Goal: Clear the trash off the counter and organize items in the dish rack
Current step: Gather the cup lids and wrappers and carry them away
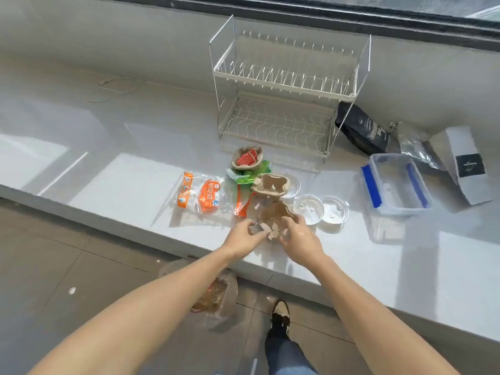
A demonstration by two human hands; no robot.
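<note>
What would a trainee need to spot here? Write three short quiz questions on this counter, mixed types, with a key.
1. True or false: the dish rack already holds dishes.
2. Both hands grip which item? A) crumpled brown paper cup B) blue-clipped plastic container C) black pouch
3. Fill in: the trash bag sits on the ____.

Key: 1 false, both tiers are bare. 2 A, left hand and right hand hold the cup. 3 floor, bag.

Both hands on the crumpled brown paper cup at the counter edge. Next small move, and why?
Probably lift the crumpled paper cup off the counter and drop it into the plastic bag on the floor below. The left hand and right hand already pinch it from both sides, and the bag sits open just under the edge, seemingly holding other trash.
</note>
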